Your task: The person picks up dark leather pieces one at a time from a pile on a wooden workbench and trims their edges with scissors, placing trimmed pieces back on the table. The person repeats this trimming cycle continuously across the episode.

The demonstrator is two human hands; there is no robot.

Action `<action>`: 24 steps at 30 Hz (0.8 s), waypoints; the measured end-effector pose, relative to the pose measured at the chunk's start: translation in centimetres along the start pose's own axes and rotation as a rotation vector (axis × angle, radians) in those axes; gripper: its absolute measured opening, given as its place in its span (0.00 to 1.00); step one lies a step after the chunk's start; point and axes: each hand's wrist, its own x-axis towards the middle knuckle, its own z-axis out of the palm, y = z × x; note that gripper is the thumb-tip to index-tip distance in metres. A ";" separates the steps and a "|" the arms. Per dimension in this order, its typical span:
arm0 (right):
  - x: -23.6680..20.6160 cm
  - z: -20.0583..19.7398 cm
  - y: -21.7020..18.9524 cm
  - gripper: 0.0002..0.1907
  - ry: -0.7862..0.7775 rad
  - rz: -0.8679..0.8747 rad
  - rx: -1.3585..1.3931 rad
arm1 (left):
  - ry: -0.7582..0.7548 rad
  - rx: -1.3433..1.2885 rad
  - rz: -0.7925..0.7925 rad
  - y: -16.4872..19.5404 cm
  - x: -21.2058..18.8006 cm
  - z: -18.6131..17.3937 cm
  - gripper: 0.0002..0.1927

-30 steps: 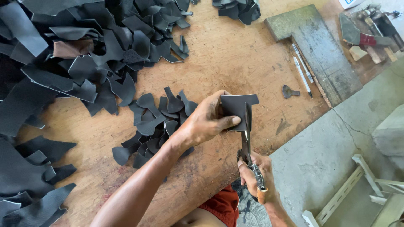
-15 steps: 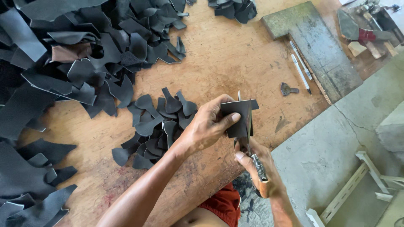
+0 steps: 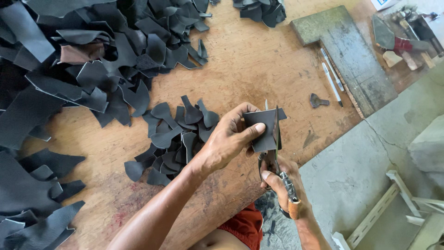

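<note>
The left hand (image 3: 229, 139) pinches a dark leather piece (image 3: 261, 129) between thumb and fingers, holding it above the near edge of the wooden table (image 3: 259, 69). The right hand (image 3: 282, 185), just below that piece, is wrapped around the handles of the scissors (image 3: 275, 153), whose blades stand open (1 on each side of the leather). Left of the held piece, a small heap of cut shapes (image 3: 173, 139) lies on the table; farther left and beyond it sprawls a big pile of leather scraps (image 3: 78, 60). Right of the piece rest 1 small cut scrap (image 3: 318, 100), 2 pens (image 3: 332, 76) and a grey stone slab (image 3: 344, 51).
</note>
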 end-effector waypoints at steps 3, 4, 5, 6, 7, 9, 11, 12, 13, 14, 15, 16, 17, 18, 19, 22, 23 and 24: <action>-0.3 0.3 0.3 0.14 0.005 0.002 0.001 | -0.004 -0.072 0.018 -0.6 -0.2 -0.2 0.11; -0.2 0.4 0.4 0.14 0.003 -0.009 0.010 | -0.001 -0.092 0.015 -0.8 -0.2 -0.3 0.11; -0.1 0.5 0.6 0.14 0.000 -0.019 0.019 | 0.001 -0.112 0.011 -1.0 -0.2 -0.3 0.10; -0.2 0.5 0.8 0.14 0.001 -0.019 0.048 | -0.009 -0.164 0.019 -1.2 -0.2 -0.3 0.10; -0.2 0.7 1.1 0.15 0.001 -0.020 0.077 | -0.019 -0.217 0.027 -1.5 -0.3 -0.2 0.10; -0.3 0.9 1.5 0.15 0.004 -0.020 0.111 | -0.012 -0.285 0.016 -1.8 -0.3 0.0 0.09; -0.3 1.1 1.9 0.13 0.011 -0.020 0.120 | 0.021 -0.316 -0.019 -2.2 -0.2 0.3 0.08; -0.4 1.3 2.0 0.13 0.017 -0.009 0.137 | 0.020 -0.359 -0.025 -2.4 -0.4 0.2 0.08; -0.5 1.4 2.1 0.14 0.024 0.000 0.154 | 0.017 -0.400 -0.030 -2.5 -0.4 0.3 0.08; -0.5 1.5 2.2 0.15 0.031 0.009 0.171 | 0.015 -0.442 -0.034 -2.6 -0.4 0.3 0.08; -0.5 1.7 2.3 0.14 0.035 0.008 0.181 | 0.027 -0.465 -0.049 -2.8 -0.4 0.5 0.08; -0.6 1.9 2.4 0.14 0.038 0.005 0.192 | 0.038 -0.487 -0.063 -3.0 -0.5 0.5 0.08; -0.6 2.1 2.5 0.14 0.042 0.003 0.204 | 0.050 -0.509 -0.079 -3.1 -0.6 0.6 0.08; -0.6 2.4 2.6 0.13 0.053 0.000 0.241 | 0.048 -0.542 -0.079 -3.3 -0.6 0.8 0.08; -0.4 2.6 2.7 0.13 0.064 -0.005 0.278 | 0.046 -0.575 -0.078 -3.4 -0.7 0.9 0.08; -0.5 2.7 2.9 0.11 0.077 -0.029 0.279 | 0.037 -0.653 -0.059 -3.6 -0.8 1.3 0.08; -0.5 2.7 3.0 0.11 0.078 -0.038 0.261 | 0.034 -0.675 -0.049 -3.6 -0.8 1.5 0.08; -0.6 2.8 3.1 0.11 0.090 -0.030 0.280 | 0.045 -0.674 -0.074 -3.6 -0.9 1.5 0.08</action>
